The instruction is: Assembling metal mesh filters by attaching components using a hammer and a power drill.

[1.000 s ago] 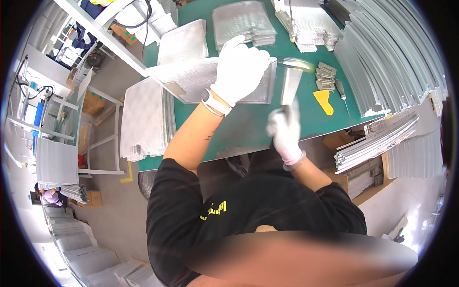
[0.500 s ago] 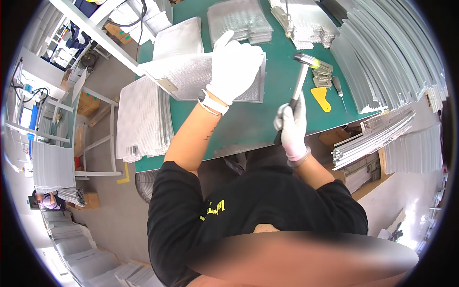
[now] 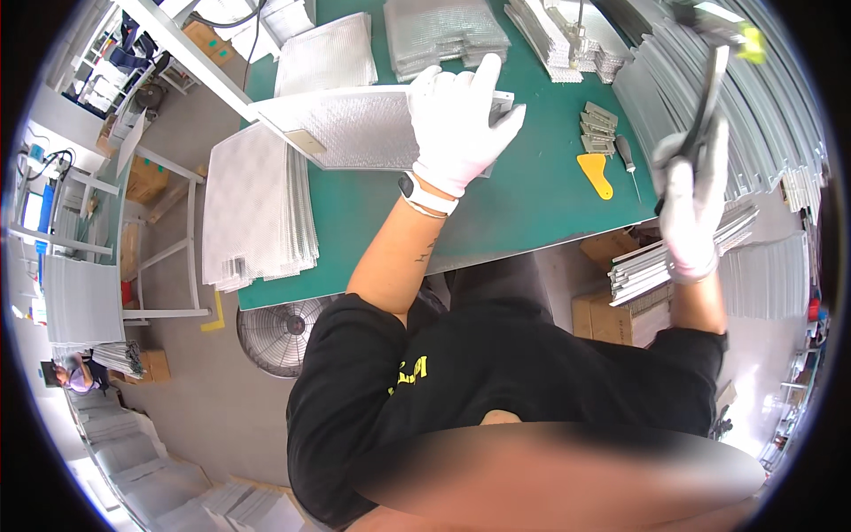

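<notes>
My left hand [image 3: 465,129], in a white glove, is at the right end of a grey framed panel [image 3: 355,133] with a dimpled silvery sheet. Its fingers reach over the panel's top edge, index finger and thumb apart around the right corner. The panel tilts up from the green table. Far to the right, my gloved right hand [image 3: 693,191] is closed around the black handle of a hammer [image 3: 712,97]. The hammer is raised, its head blurred near the upper right.
A yellow scraper [image 3: 596,176], a screwdriver [image 3: 626,152] and metal pieces [image 3: 598,129] lie on the green table [image 3: 550,191]. Stacks of mesh sheets [image 3: 257,204] stand left and at the back. Long strips [image 3: 745,115] pile up at right. A fan [image 3: 288,335] is on the floor.
My right hand has swung the hammer up and to the right, away from the table. My left hand has shifted right along the panel, and its thumb now stands out. The panel tilts slightly differently.
</notes>
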